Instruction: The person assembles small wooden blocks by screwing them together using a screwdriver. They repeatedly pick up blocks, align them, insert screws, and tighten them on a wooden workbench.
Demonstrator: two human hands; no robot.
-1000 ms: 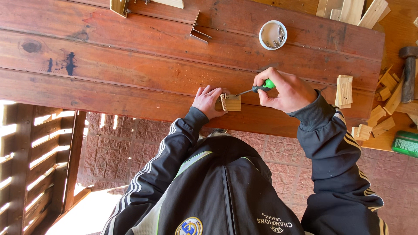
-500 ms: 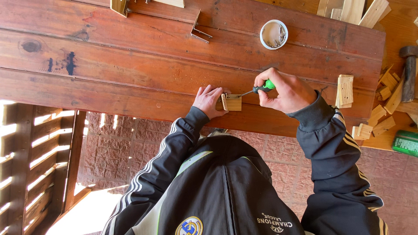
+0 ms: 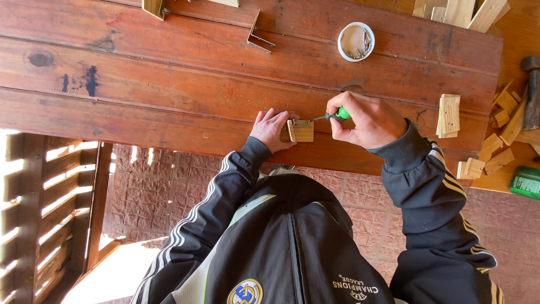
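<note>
Reddish plank worktop (image 3: pixel 169 84): left hand (image 3: pixel 271 128) pins small pale wooden block (image 3: pixel 301 130) at near edge; right hand (image 3: pixel 365 119), at 3 o'clock, fingers clenched on green-handled screwdriver (image 3: pixel 333 116). Unchanged from earlier frames; driving continues.

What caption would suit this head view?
Left hand steadies a small wooden block while right hand works a green-handled screwdriver.

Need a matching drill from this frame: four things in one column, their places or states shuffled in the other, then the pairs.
1. small pale wooden block
2. green-handled screwdriver
3. round white container of screws
4. green rectangular tin

A. far plank, untouched
B. right hand grips it
C. lower right edge, past the wood offcuts
D. left hand steadies it at the near edge

Pairs: 1-D, 2-B, 3-A, 4-C
</note>
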